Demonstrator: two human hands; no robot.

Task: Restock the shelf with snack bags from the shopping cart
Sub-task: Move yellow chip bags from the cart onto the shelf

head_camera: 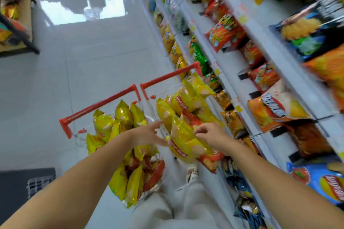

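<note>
The right hand (210, 134) has its grip clamped on a yellow bag (186, 141), fingers curled over the bag's upper edge. The left hand (149, 134) has its grip apart, with straight fingers touching the bag's left corner. The bag is at the near end of the right cart (169, 76), over a heap of yellow and red bags, just beside the shelf (230, 57). The left cart (98, 103) alongside is also full.
</note>
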